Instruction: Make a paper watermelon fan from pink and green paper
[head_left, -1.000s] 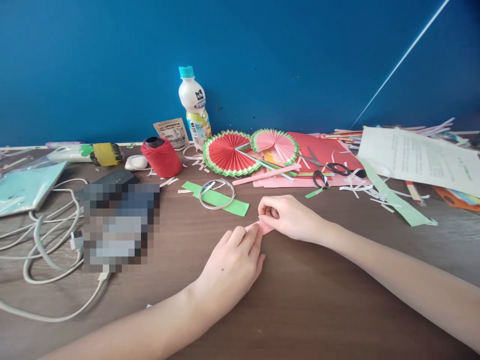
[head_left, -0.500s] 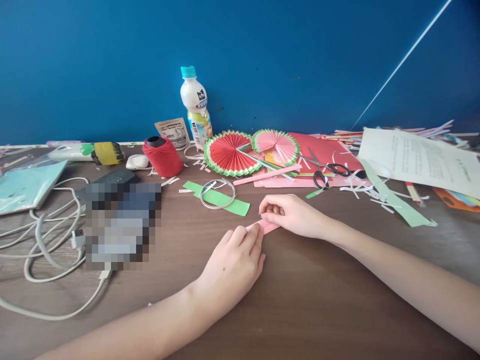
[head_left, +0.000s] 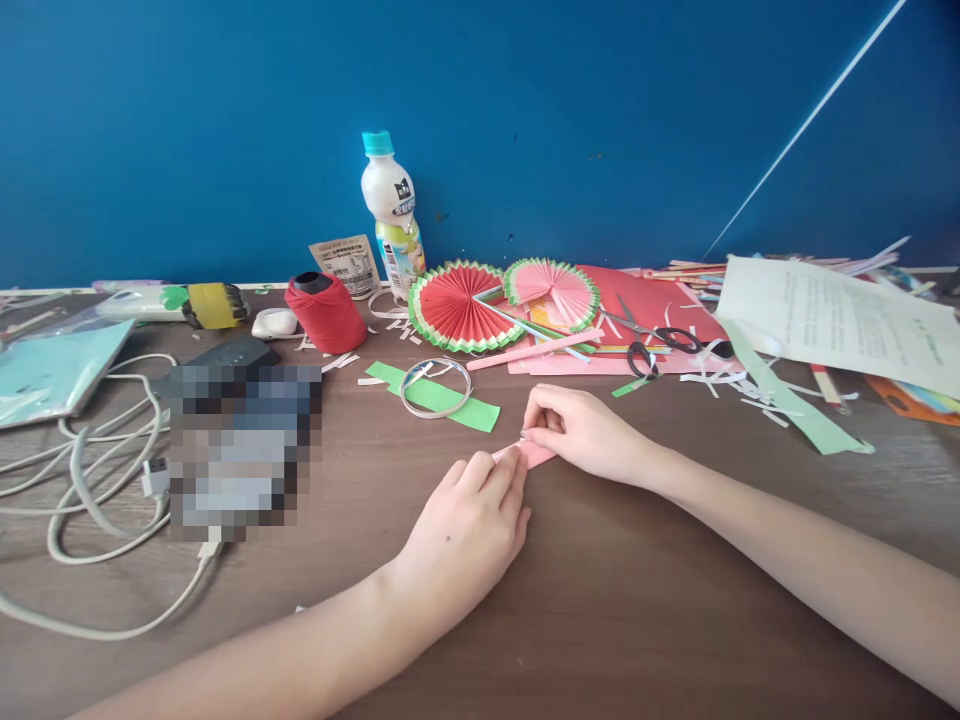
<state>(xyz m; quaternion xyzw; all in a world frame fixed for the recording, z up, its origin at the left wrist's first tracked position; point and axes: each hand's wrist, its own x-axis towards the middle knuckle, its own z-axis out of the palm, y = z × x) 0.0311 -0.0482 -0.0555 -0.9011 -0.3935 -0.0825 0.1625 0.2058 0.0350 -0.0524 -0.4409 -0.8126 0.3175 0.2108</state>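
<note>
A narrow folded pink paper strip (head_left: 537, 456) lies on the dark wooden table in front of me. My left hand (head_left: 466, 525) holds it down, fingers together and bent over its left part, which hides that end. At the strip's right end, my right hand (head_left: 583, 428) is closed, with thumb and index finger pinching along the upper edge. Just beyond my hands, a roll of clear tape (head_left: 405, 392) rests on a green paper strip (head_left: 478, 412).
Behind lie a red pleated paper fan (head_left: 465, 305), a pink pleated fan (head_left: 551, 290), scissors (head_left: 645, 335) and paper scraps. A bottle (head_left: 390, 200) and a red roll (head_left: 326, 315) stand near the blue wall. Cables (head_left: 112, 545) and a blurred device (head_left: 247, 450) occupy the left.
My right hand has shifted very slightly along the pink paper strip, its pinch staying at the edge. My left hand stays in place.
</note>
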